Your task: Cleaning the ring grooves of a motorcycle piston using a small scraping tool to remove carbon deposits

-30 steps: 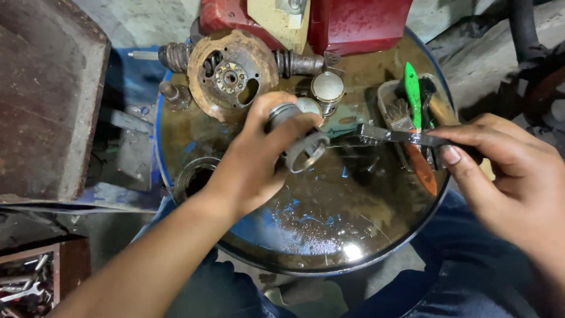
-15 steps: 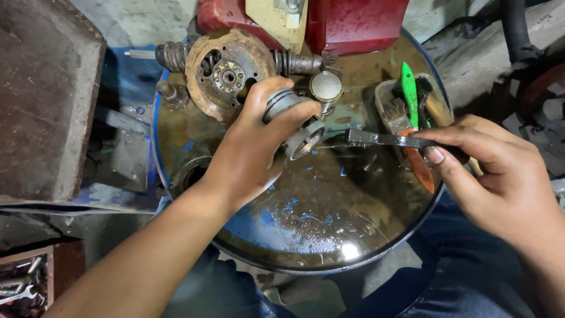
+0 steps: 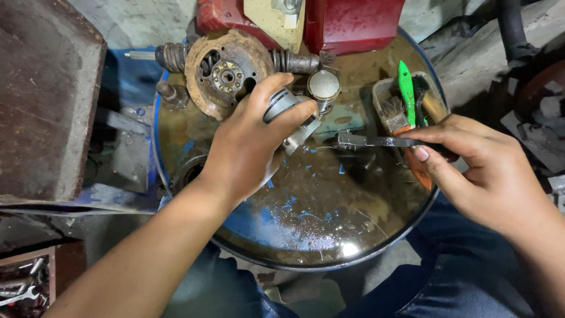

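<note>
My left hand wraps a grey metal cylindrical part, fingers curled round it, held just above the oily top of the blue drum that serves as my counter. Lower end of the part sticks out below my fingers; most of it hidden by the hand, can't make out its exact shape. My right hand pinches the handle of a small dark wire brush, thumb + forefinger closed on it, bristle end pointing left, v. near the part; touching or not, can't tell.

Drum top: round, wet sheen, brown grime w/ blue paint flecks, bright glare spot near the front edge. Back of drum: rusty round disc w/ centre hub, coil springs either side, red engine housing w/ a cream panel, cut off by top of frame. A small shiny round cap sits just right of the part. Right rear: shallow tray holding a paintbrush, a green-handled tool, other handles partly under my hand.

Left: dark worn slab. Bottom-left corner: box of spanners, cut off. No labels legible
</note>
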